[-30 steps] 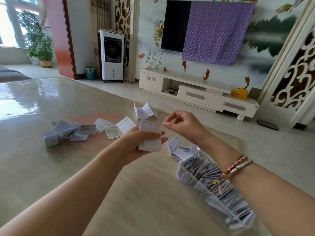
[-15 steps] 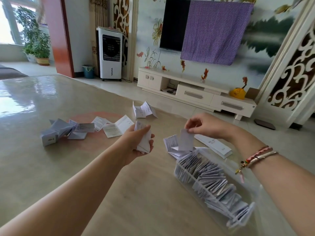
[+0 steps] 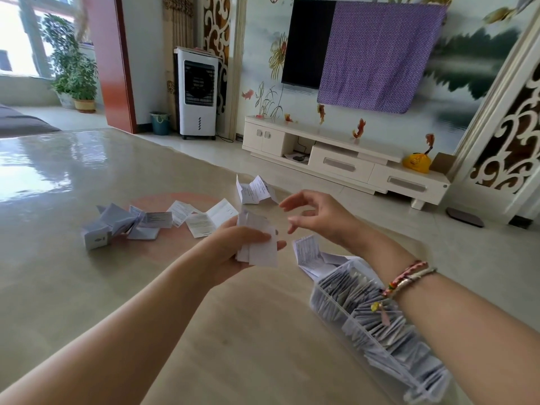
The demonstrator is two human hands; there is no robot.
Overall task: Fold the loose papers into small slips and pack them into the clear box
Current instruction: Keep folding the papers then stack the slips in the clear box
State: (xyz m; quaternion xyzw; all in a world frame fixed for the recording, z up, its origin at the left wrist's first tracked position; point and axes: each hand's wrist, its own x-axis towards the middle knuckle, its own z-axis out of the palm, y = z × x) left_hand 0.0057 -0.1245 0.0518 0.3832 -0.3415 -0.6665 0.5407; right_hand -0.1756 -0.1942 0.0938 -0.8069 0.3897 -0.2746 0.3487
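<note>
My left hand (image 3: 233,247) grips a small stack of folded white slips (image 3: 258,244) above the table. Just to its right my right hand (image 3: 317,216) hovers with fingers spread and relaxed, holding nothing. The clear box (image 3: 324,299) lies at the lower right, crammed with several folded slips (image 3: 377,320); my right forearm crosses over it. Loose papers (image 3: 204,219) lie unfolded on the table beyond my left hand. Part-folded sheets (image 3: 308,252) rest by the box's far end.
A crumpled pile of papers and a small white carton (image 3: 96,238) sit at the left. A creased sheet (image 3: 257,190) stands near the far table edge. The glossy table (image 3: 87,287) extends left and toward me. Beyond are a TV cabinet (image 3: 344,159) and a fan unit (image 3: 197,92).
My right hand held one slip over the box's far end half a second ago; now it is empty and back beside the stack in my left hand.
</note>
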